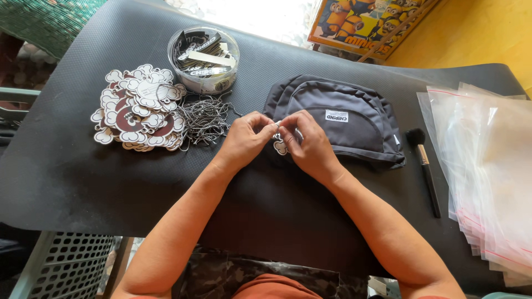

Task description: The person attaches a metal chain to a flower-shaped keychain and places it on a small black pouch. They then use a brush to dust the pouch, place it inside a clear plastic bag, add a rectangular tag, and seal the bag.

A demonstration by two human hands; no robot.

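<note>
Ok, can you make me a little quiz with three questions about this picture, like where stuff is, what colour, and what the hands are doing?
1. Where is the pile of cloud-shaped tags?
A. left of the hands
B. on the plastic bags
C. inside the tub

2. What colour is the pouch?
A. red
B. dark grey
C. yellow

3. What are the left hand and right hand doing?
A. lying flat and apart
B. holding the brush
C. pinching a small tag together

Answers: 1 A, the pile lies on the black mat to the left. 2 B, its fabric is dark grey. 3 C, fingertips meet over the tag beside the pouch.
</note>
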